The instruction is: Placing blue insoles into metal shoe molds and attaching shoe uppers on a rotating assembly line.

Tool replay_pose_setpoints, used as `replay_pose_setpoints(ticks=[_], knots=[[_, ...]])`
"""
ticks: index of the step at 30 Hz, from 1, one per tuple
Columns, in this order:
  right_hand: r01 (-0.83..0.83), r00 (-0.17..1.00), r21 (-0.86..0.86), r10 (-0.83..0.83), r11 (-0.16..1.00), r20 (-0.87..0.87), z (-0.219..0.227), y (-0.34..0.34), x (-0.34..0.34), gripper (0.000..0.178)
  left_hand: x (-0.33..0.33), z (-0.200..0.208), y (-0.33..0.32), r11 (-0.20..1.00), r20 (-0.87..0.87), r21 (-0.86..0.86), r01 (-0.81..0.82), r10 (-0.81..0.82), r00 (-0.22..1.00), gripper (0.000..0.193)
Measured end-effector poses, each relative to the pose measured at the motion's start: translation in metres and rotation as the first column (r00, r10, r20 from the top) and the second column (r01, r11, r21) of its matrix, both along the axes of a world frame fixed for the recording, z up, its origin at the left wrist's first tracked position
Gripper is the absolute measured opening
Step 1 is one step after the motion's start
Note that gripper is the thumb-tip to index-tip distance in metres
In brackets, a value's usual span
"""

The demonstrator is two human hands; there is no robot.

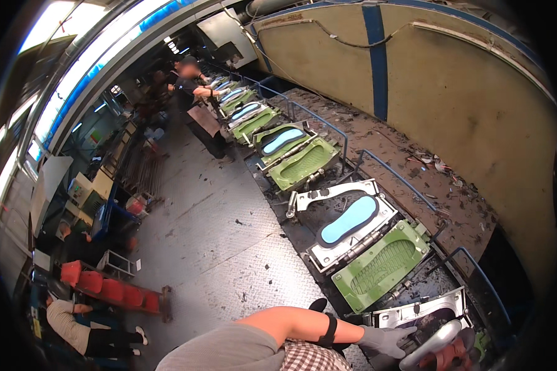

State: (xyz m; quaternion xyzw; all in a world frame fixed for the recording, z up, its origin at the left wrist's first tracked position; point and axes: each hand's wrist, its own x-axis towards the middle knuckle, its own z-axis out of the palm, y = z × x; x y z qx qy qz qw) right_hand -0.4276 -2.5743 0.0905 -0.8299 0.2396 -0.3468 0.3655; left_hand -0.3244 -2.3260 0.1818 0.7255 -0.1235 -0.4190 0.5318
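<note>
My left hand, in a grey glove, reaches over the nearest mould at the lower right. Its fingers are stretched out and apart, close to a silver mould frame; whether they touch it I cannot tell. Just right of the fingers is a pale grey curved piece, with a reddish part beside it, cut off by the picture's dark rim. Beyond lies an open mould with a green sole-shaped half and a light blue insole on a dark sole in its silver half. My right hand is out of view.
More open green moulds with blue insoles run in a line toward the back, where a co-worker stands. Blue rails edge the debris-strewn strip. Left are the metal floor, red bins and another person.
</note>
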Motion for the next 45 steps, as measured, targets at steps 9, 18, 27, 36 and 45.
replay_pose_setpoints(ticks=[9,18,27,36,45], knots=[[-0.458,0.881,0.069,0.462,0.886,-0.098,0.116,0.044,0.017,0.053,-0.014,-0.093,-0.106,0.296,-0.711,-0.458,-0.838,0.444,0.546,0.053],[-0.092,0.938,0.439,0.226,0.894,-0.264,0.071,-0.073,-0.010,0.062,-0.001,-0.077,-0.151,0.883,0.336,-0.029,-0.468,0.450,0.828,0.074],[-0.286,0.914,0.628,0.403,0.724,-0.048,0.089,-0.102,0.006,0.056,0.048,-0.108,-0.161,0.889,-0.181,-0.103,-0.446,0.424,0.887,0.091],[-0.292,0.913,0.013,0.283,0.956,-0.293,0.094,-0.102,0.082,0.046,-0.015,-0.104,-0.134,0.795,-0.154,-0.150,-0.587,0.568,0.809,0.062],[-0.801,0.389,0.033,0.561,0.598,-0.731,0.079,-0.031,0.091,0.034,-0.062,-0.100,-0.126,0.829,0.167,0.466,-0.311,0.263,0.950,0.062]])
